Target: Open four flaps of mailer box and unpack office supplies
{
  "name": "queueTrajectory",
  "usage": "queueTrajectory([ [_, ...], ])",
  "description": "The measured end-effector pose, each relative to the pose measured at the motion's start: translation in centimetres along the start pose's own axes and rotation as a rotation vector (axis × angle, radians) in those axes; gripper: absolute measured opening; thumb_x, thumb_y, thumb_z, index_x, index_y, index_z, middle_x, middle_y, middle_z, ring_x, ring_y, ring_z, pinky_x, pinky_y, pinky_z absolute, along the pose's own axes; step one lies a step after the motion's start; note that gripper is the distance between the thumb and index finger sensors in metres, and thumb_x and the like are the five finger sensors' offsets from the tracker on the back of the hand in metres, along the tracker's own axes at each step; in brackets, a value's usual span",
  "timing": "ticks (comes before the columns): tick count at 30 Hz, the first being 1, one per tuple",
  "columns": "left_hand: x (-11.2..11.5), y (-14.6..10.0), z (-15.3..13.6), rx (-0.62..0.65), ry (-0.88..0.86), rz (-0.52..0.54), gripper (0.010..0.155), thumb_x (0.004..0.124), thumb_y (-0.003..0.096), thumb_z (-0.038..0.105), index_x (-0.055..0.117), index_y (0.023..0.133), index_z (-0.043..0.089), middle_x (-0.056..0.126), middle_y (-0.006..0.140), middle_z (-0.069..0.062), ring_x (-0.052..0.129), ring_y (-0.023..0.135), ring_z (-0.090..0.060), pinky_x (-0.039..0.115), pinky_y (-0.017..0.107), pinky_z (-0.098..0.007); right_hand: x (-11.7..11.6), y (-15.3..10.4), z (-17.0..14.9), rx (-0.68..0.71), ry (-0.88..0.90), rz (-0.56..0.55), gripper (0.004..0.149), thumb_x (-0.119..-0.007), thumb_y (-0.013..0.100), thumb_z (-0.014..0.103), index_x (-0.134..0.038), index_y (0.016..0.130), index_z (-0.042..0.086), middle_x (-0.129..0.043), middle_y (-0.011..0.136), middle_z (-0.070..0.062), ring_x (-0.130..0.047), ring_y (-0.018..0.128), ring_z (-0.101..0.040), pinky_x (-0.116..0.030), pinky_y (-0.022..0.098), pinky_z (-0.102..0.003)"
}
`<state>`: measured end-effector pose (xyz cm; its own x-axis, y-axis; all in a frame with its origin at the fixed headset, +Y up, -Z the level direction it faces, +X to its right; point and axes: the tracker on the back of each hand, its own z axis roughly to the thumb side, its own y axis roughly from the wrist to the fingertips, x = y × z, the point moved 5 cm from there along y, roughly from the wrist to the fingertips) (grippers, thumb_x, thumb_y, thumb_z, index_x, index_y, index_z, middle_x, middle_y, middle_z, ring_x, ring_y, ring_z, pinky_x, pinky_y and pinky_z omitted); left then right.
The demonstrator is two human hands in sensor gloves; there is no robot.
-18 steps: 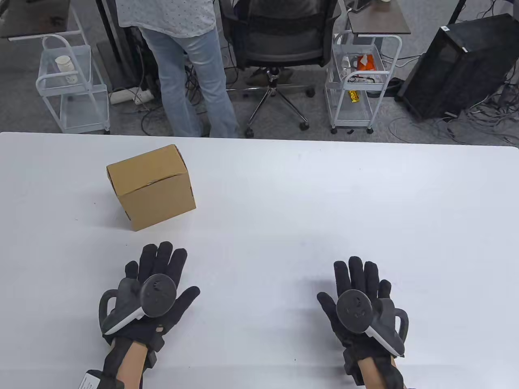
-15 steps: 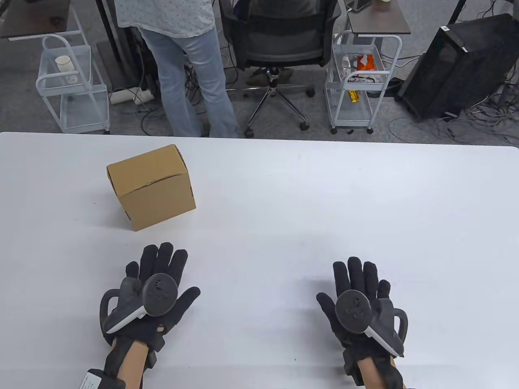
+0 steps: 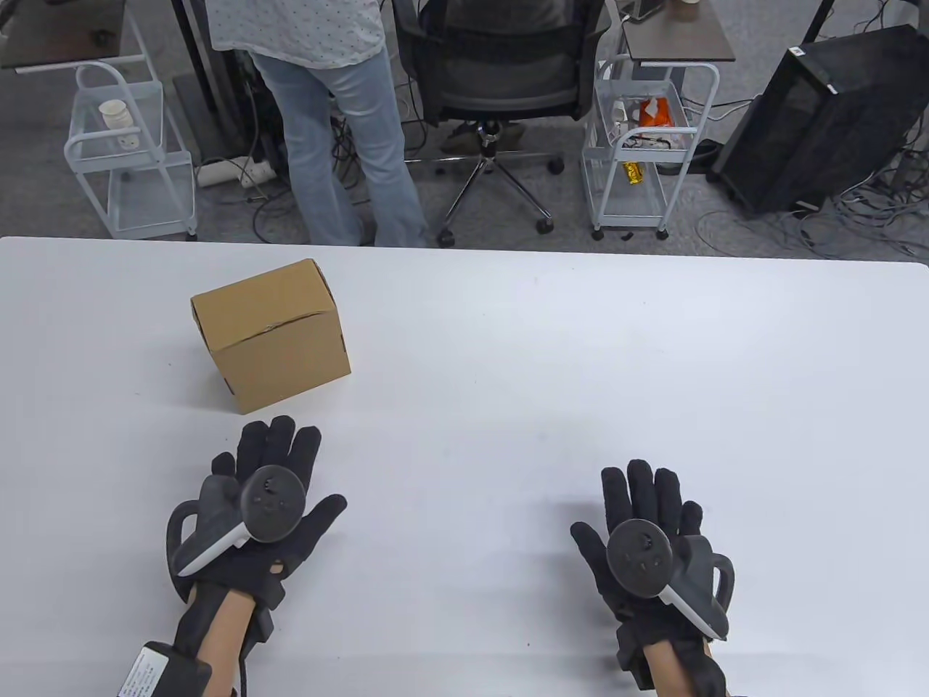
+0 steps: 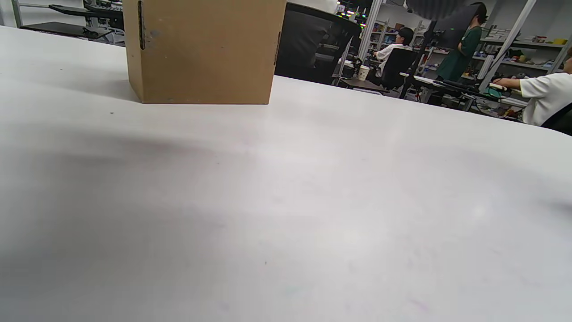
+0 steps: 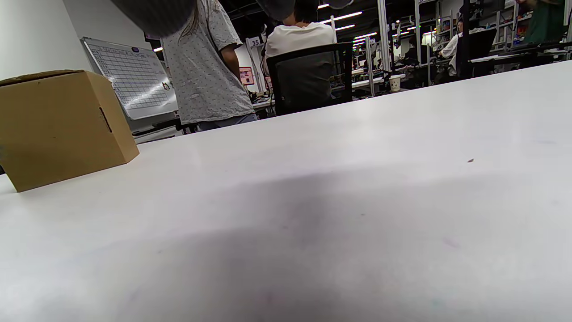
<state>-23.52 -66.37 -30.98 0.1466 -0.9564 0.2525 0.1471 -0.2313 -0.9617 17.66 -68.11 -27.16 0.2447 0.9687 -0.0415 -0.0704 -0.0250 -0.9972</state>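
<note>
Left hand (image 3: 272, 501) has moved: compared with half a second ago it has slid forward and a bit to the left, so its fingers (image 3: 279, 443) now sit near the closest corner of the mailer box (image 3: 270, 334), not touching yet. Fingers are spread flat, palm down, holding nothing. Right hand (image 3: 642, 534) is basically where it was, maybe nudged a hair forward, well apart from the box, fingers also extended flat and empty. Both sit low over the white tabletop (image 3: 580, 377); can't tell whether the palms actually rest on it. Box hasn't shifted: upright on the left half of the tabletop, rotated so a corner points at the person, top flaps closed, seam visible across the top. Left wrist view confirms it, box wall (image 4: 203, 51) fills the upper left just ahead. Right wrist view has the box (image 5: 60, 127) off at the left edge. My read: this is the start of the reach, left hand leading, zero flaps open, nothing unpacked. Next call is probably steadying the box with the left and bringing the right across to the seam. Beyond the tabletop: a standing person (image 3: 326, 109), an office chair (image 3: 501, 80) and wire carts (image 3: 642, 145).
</note>
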Motion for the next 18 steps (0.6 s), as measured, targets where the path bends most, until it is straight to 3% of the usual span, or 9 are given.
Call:
queueTrajectory([
  [8, -4.5, 3.5, -2.7, -0.077, 0.055, -0.014, 0.089, 0.057, 0.0560, 0.066, 0.001, 0.114, 0.027, -0.008, 0.124, -0.006, -0.005, 0.115, -0.037, 0.013, 0.078, -0.068, 0.2, 0.0, -0.5, -0.033, -0.002, -0.013, 0.076, -0.052, 0.061, 0.053, -0.026, 0.118, 0.010, -0.016, 0.124, -0.025, -0.008, 0.105, -0.057, -0.020, 0.069, -0.076],
  [13, -8.2, 6.6, -4.1, -0.111, 0.093, 0.029, 0.091, 0.059, 0.0562, 0.066, 0.000, 0.113, 0.026, -0.011, 0.123, -0.006, -0.006, 0.115, -0.038, 0.013, 0.078, -0.068, 0.3, 0.0, -1.1, -0.063, -0.004, -0.013, 0.076, -0.052, 0.060, 0.054, -0.026, 0.118, 0.010, -0.016, 0.125, -0.025, -0.008, 0.105, -0.057, -0.020, 0.069, -0.076],
  [18, -10.4, 10.3, -5.4, -0.149, 0.118, 0.027, 0.095, 0.062, 0.0551, 0.066, -0.002, 0.112, 0.026, -0.010, 0.123, -0.007, -0.005, 0.116, -0.038, 0.013, 0.078, -0.068, 0.2, 0.2, -1.6, -0.082, -0.005, -0.007, 0.077, -0.052, 0.060, 0.054, -0.027, 0.118, 0.010, -0.016, 0.125, -0.025, -0.008, 0.105, -0.057, -0.020, 0.069, -0.076],
])
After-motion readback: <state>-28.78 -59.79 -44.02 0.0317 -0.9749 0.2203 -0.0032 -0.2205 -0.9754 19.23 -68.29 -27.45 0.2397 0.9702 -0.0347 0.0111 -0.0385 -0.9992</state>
